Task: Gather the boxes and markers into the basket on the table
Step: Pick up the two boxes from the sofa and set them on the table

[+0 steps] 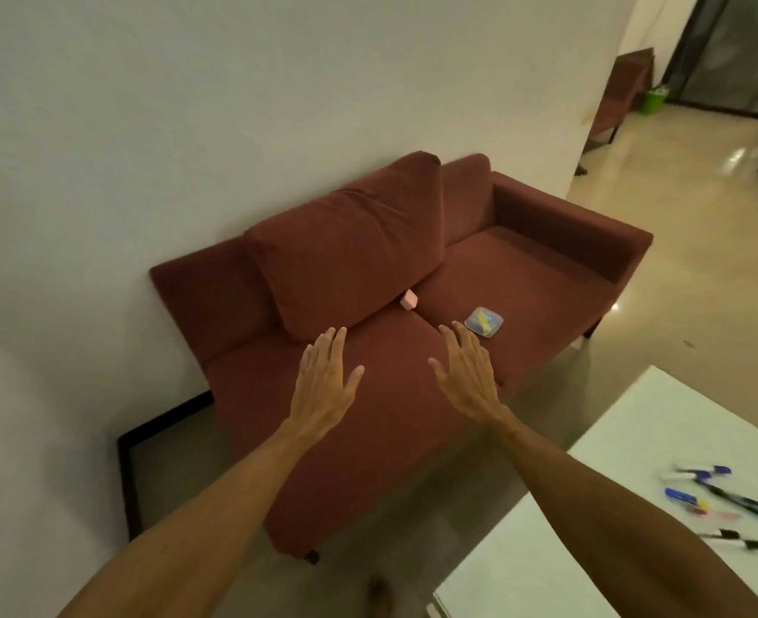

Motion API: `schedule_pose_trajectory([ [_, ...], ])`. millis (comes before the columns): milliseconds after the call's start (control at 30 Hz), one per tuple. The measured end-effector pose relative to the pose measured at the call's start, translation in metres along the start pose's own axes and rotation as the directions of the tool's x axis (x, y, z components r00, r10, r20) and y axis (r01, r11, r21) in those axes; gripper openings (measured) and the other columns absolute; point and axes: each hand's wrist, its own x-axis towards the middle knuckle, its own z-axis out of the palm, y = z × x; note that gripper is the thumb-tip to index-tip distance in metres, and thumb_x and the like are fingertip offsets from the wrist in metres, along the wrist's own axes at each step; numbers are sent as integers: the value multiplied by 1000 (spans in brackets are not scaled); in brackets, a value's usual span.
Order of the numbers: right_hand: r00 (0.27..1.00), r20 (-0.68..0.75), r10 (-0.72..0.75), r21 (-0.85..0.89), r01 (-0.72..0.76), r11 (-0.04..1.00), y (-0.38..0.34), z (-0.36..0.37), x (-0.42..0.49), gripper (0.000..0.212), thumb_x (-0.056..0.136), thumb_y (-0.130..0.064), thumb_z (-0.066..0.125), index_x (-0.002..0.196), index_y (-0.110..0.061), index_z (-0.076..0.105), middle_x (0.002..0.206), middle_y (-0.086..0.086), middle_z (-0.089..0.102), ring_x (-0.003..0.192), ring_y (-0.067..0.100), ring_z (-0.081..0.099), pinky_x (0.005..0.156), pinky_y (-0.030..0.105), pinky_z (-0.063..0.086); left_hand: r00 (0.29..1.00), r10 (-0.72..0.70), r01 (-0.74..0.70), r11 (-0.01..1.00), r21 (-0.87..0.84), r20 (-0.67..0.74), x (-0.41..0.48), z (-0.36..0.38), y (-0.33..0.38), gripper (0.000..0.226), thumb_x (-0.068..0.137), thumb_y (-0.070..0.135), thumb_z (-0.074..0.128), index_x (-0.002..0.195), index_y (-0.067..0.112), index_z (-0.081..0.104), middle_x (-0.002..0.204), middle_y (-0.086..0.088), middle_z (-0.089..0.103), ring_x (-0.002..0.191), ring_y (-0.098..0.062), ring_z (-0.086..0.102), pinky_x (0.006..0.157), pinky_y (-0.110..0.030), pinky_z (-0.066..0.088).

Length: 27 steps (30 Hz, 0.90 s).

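Observation:
A clear plastic box [484,322] with yellow and blue contents lies on the right seat cushion of a dark red sofa [524,278]. A small pink box [409,299] sits at the seam below the back cushion. My left hand [326,381] and my right hand [468,372] hover over the sofa seat, fingers spread, holding nothing. The right fingertips are just left of the clear box. Several markers and pens [720,497] lie on the white table [591,506] at the lower right. No basket is in view.
The sofa stands against a white wall [190,127]. A black frame [145,443] rests on the floor left of the sofa. A green bucket [653,100] and dark furniture stand far back on the right, beyond the shiny floor.

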Motion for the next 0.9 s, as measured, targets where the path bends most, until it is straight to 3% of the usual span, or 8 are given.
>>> schedule_pose_trajectory([
  [267,985,16,173,-2,-173,985,33,43,91,63,96,-38,56,151,-16,35,159,12,32,146,28,32,115,48,35,990,32,-26,998,-49,136,115,60,-34,70,99,48,42,157,19,13,163,-7,19,151,-20,18,124,-42,17],
  [600,921,25,389,-6,-389,921,109,78,189,64,95,-36,58,150,-14,34,155,13,35,140,30,38,109,47,40,948,78,-34,989,-145,309,256,161,-25,70,98,45,46,155,16,17,161,-9,25,149,-20,25,121,-39,26],
  [900,830,134,542,-29,-544,839,203,132,287,65,95,-37,57,151,-16,31,156,11,34,143,29,34,111,47,38,869,22,86,977,-194,495,376,279,-11,71,99,41,49,156,15,16,163,-10,21,150,-23,24,120,-43,28],
])
